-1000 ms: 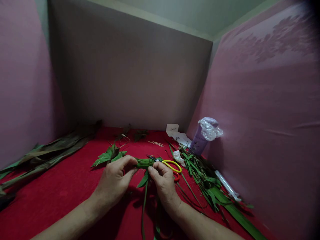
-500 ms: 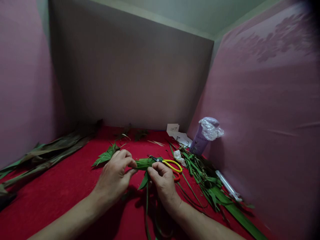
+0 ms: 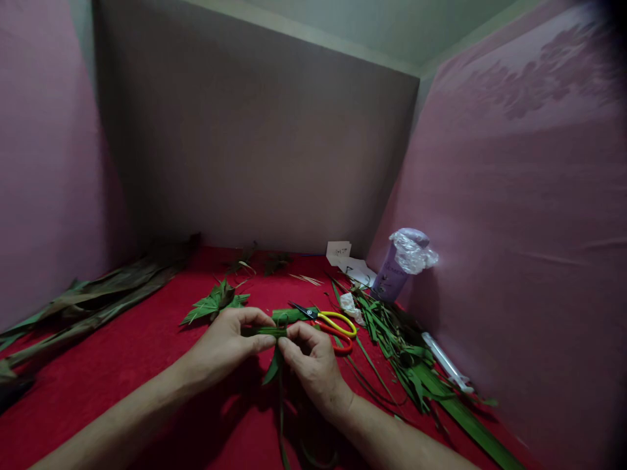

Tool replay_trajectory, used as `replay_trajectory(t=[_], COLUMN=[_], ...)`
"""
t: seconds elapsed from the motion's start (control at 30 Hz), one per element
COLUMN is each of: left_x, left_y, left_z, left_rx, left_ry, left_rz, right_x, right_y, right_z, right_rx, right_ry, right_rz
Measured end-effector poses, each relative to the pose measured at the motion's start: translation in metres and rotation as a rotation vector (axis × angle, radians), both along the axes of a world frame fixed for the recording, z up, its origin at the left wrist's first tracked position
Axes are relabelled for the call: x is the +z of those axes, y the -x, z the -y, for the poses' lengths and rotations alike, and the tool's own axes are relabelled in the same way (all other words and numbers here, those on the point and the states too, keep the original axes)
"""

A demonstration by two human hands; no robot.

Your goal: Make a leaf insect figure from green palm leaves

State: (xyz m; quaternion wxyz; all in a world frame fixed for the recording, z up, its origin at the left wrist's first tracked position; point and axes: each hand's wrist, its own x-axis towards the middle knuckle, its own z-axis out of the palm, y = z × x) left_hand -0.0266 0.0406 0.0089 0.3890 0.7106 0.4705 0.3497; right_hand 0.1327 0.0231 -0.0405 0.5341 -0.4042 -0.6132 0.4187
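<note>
Between my hands is a narrow bundle of green leaf strips (image 3: 267,331), with a pointed leaf end and a long thin strip hanging below it. My left hand (image 3: 240,336) pinches the bundle from the left with thumb and fingers. From the right, my right hand (image 3: 313,359) pinches it close by, thumb against fingertips. Scissors with one yellow and one red handle (image 3: 337,323) lie just beyond my right hand, their dark blades pointing left over a flat piece of green leaf (image 3: 289,316). A folded green leaf shape (image 3: 215,301) rests beyond my left hand.
A heap of cut green leaves (image 3: 392,346) lies on the red cloth (image 3: 122,365) at right, beside a clear tube (image 3: 445,362). Behind it stands a purple container (image 3: 394,271) with crumpled plastic. Long dried leaves (image 3: 112,287) stretch along the left. White cards (image 3: 339,252) are at the back.
My left hand has come closer to my right, and the bundle has shifted slightly left and nearer to me. The scissors and the folded leaf shape are now less covered.
</note>
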Motion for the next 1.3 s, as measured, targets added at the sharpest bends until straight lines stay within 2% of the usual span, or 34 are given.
replay_trajectory(t=[0.2,0.4,0.5,0.57,0.67,0.77,0.83,0.9,1.0,1.07,1.13,1.2,1.3], left_x=[0.003,0.0,-0.005,-0.006,-0.004,0.001,0.005,0.007,0.009,0.008,0.005,0.002,-0.003], left_y=[0.0,0.003,0.006,0.007,0.009,0.012,0.014,0.015,0.012,0.009,0.005,0.002,-0.001], left_z=[-0.001,0.0,-0.004,-0.007,-0.01,-0.012,-0.013,-0.012,-0.009,-0.007,-0.005,-0.003,0.0], left_rx=[0.065,-0.027,-0.037,0.001,0.154,0.323,0.374,0.373,0.343,0.325,0.288,0.225,0.128], left_ry=[0.13,0.364,0.411,0.369,0.266,0.161,0.094,0.038,-0.033,-0.098,-0.197,-0.293,-0.347], left_rz=[0.199,0.377,0.425,0.401,0.377,0.427,0.472,0.497,0.466,0.399,0.328,0.274,0.234], right_x=[-0.005,-0.002,0.001,0.002,0.0,-0.004,-0.008,-0.01,-0.01,-0.007,-0.004,0.0,0.004], right_y=[0.001,0.003,0.003,0.002,0.001,0.001,0.002,0.001,-0.001,-0.003,-0.004,-0.003,-0.002], right_z=[-0.005,-0.008,-0.006,-0.006,-0.006,-0.009,-0.011,-0.014,-0.015,-0.016,-0.015,-0.014,-0.013], right_rx=[0.061,0.129,0.149,0.141,0.105,0.095,0.084,0.032,-0.18,-0.279,-0.245,-0.139,-0.06], right_ry=[0.065,0.132,0.149,0.16,0.188,0.211,0.195,0.114,-0.08,-0.136,-0.112,-0.05,0.035], right_rz=[-0.093,-0.314,-0.354,-0.367,-0.351,-0.331,-0.297,-0.214,-0.062,-0.02,-0.064,-0.169,-0.38])
